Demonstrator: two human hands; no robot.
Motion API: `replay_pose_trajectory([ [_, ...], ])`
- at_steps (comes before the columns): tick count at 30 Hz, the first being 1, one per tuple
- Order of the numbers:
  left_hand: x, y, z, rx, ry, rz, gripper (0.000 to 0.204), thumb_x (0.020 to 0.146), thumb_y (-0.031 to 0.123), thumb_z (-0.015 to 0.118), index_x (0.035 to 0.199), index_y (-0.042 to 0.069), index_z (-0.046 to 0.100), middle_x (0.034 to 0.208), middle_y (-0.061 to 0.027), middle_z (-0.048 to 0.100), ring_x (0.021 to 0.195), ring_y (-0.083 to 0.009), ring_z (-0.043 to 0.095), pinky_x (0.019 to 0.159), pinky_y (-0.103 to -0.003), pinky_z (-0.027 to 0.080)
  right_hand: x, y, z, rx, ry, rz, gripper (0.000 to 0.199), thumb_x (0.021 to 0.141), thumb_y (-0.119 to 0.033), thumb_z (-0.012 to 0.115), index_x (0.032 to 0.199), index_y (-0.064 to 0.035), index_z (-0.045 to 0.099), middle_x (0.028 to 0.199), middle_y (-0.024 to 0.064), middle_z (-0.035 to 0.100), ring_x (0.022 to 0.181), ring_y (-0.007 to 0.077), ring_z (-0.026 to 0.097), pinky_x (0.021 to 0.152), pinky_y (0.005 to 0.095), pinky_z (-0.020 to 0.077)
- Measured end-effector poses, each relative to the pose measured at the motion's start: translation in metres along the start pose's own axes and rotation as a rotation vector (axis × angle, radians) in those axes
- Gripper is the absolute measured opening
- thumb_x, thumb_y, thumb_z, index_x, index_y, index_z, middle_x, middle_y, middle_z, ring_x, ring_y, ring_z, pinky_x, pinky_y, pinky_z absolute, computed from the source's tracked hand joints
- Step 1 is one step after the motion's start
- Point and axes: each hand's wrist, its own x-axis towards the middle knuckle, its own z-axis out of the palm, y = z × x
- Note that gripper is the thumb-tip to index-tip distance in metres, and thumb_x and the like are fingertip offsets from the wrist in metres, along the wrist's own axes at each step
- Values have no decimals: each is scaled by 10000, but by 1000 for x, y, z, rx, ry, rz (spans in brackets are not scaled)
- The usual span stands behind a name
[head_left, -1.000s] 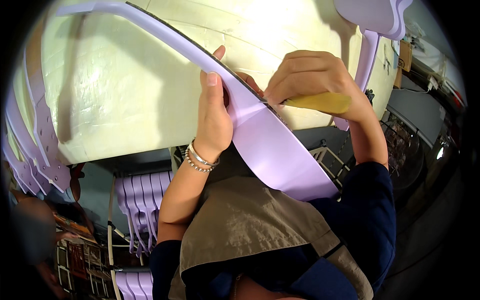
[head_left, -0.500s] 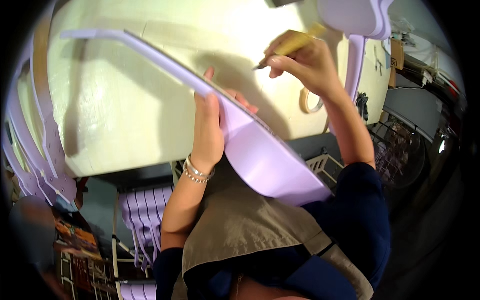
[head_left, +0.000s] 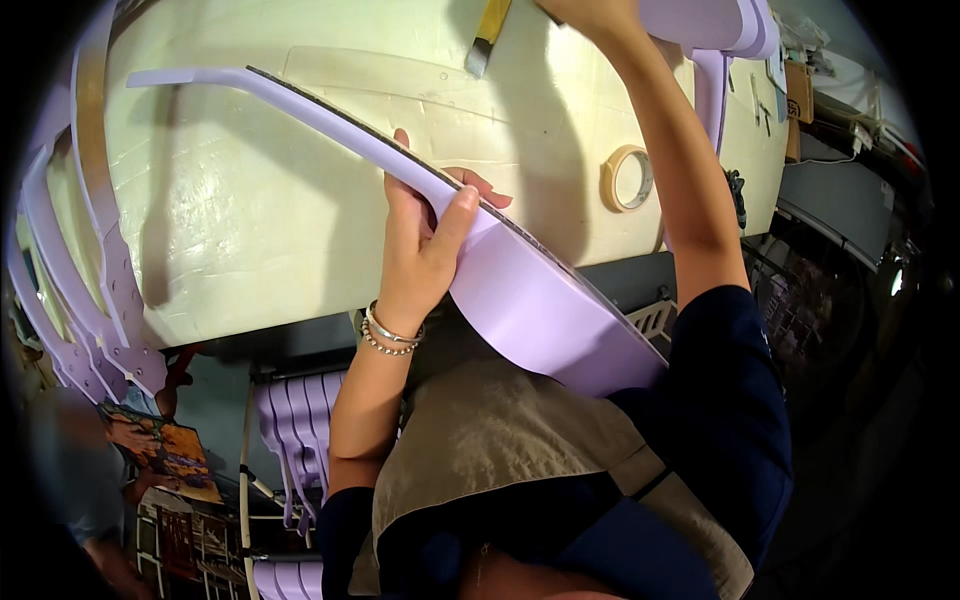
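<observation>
A lilac guitar [head_left: 540,310], small and without visible strings, lies slantwise across my front. Its neck points to the far left and its body rests against my apron. My left hand [head_left: 430,230] is closed round the neck where it meets the body, thumb on the near side and fingertips showing beyond the dark fingerboard edge. My right hand [head_left: 590,12] reaches to the top edge of the view, beside a dark object [head_left: 547,14]; its fingers are mostly cut off. A yellow-handled tool with a flat grey blade [head_left: 488,38] lies on the table left of it.
A roll of tan tape [head_left: 628,178] sits on the pale table [head_left: 330,250]. Another lilac instrument [head_left: 710,95] lies at the far right. Several lilac necks [head_left: 100,270] stand at the left, more hang on a rack [head_left: 295,430] below. Another person [head_left: 80,470] is at lower left.
The yellow-handled tool has left my right hand and now lies on the table. That hand has moved up to the view's top edge. My left hand keeps hold of the guitar.
</observation>
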Motion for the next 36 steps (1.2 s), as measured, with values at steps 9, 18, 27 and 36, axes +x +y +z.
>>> replay_pose_trajectory([
  [9,4,7,10,-5,173,-105,618,993,454,243,1421,19,143,883,-162,583,775,-234,619,724,-347,520,-130,-55,-61,668,-500,99,517,887,-434,539,1268,-85,514,1094,150,558,999,273,564,868,345,427],
  [18,7,2,9,51,224,-77,685,980,529,202,1401,-11,199,841,-135,604,732,-191,618,691,-301,512,-133,-69,-65,451,-409,-28,359,874,-343,599,1179,-155,585,976,120,600,777,270,630,647,335,505],
  [27,6,2,5,66,220,-52,681,987,518,208,1399,-22,248,942,-109,597,852,-147,574,791,-272,463,-125,-80,-60,391,-397,1,346,871,-362,603,1160,-173,588,949,125,602,766,290,628,647,355,500],
  [36,4,-14,-6,83,224,12,646,998,488,193,1379,-22,304,1321,-122,412,1132,-155,415,980,-298,332,-98,-103,-46,380,-542,92,320,907,-245,544,1205,-131,560,1095,136,609,970,307,614,842,351,469],
])
